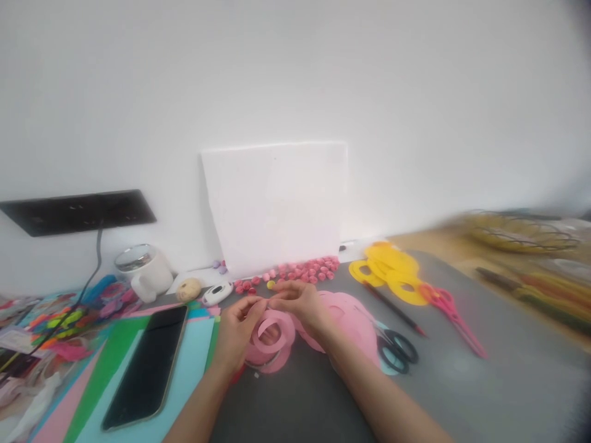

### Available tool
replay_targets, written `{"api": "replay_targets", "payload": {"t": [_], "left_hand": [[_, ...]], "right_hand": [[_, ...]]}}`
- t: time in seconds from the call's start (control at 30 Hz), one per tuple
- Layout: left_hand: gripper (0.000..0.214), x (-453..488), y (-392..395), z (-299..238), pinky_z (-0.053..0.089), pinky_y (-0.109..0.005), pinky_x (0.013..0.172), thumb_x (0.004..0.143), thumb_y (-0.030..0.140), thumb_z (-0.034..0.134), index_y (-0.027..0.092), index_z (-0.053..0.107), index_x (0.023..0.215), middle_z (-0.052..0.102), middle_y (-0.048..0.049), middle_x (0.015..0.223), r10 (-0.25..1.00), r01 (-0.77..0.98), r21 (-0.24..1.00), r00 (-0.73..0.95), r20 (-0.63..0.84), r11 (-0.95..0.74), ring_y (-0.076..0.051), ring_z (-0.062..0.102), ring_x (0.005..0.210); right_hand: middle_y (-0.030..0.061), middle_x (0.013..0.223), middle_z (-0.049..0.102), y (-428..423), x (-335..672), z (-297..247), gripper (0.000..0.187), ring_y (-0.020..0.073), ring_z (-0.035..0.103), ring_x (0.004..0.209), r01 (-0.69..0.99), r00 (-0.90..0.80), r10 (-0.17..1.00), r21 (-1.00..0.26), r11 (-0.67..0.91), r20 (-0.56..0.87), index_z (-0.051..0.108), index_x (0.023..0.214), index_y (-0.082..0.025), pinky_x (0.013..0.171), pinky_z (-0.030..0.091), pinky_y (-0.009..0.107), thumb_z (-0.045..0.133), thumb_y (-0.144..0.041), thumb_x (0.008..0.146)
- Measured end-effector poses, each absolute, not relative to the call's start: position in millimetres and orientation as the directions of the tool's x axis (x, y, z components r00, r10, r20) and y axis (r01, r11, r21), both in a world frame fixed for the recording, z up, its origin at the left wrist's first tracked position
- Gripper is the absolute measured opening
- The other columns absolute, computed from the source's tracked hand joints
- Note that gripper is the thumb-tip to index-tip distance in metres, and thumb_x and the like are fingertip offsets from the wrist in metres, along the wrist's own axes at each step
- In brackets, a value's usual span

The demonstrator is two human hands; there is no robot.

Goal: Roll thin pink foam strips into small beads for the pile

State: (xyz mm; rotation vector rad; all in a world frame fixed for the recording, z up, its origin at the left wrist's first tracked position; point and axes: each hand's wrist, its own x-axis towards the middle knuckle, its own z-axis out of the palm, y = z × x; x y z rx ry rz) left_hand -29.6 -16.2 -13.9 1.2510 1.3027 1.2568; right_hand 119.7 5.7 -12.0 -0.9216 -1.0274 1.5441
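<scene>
Pink paper spiral [287, 333] sits btwn L hand [236, 325] & R hand [299, 303], both pinching its end afaict, & imo it's light, floppy, tears easily, so grip edges gently.

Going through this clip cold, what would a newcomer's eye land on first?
Probably the white board standing against the wall at the centre. Below it, the left hand and right hand meet at the fingertips by curled pink paper. Next, perhaps, the bright yellow paper to their right and the dark phone to their left.
</scene>
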Motion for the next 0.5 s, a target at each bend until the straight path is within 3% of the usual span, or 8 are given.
{"api": "replay_targets", "payload": {"t": [0.23,0.5], "left_hand": [[0.030,-30.9,-16.8,-14.0,0.046,-0.024,0.058,0.071,0.040,0.064,0.015,0.070,0.085,0.068,-0.0039,0.073,1.000,0.073,0.997,-0.010,0.029,-0.029,-0.017,0.059,0.066],[0.029,-32.7,-18.7,-7.5,0.045,-0.024,0.061,0.071,0.041,0.064,0.014,0.071,0.080,0.069,-0.0061,0.076,0.998,0.087,0.996,0.057,0.008,-0.013,-0.019,0.059,0.071]], "right_hand": [[0.0015,0.066,0.068,6.6,120.0,-13.5,0.044,0.0151,0.062,0.060,-0.267,-0.186,0.981,-0.958,-0.101,-0.052,0.067,0.084,-0.015,0.061,0.047,0.027,0.083,-0.030,0.046],[-0.0034,0.057,0.060,8.4,121.4,-16.3,0.047,0.0110,0.054,0.051,-0.231,-0.248,0.968,-0.969,-0.084,-0.025,0.066,0.082,-0.015,0.049,0.042,0.023,0.085,-0.028,0.041]]}}
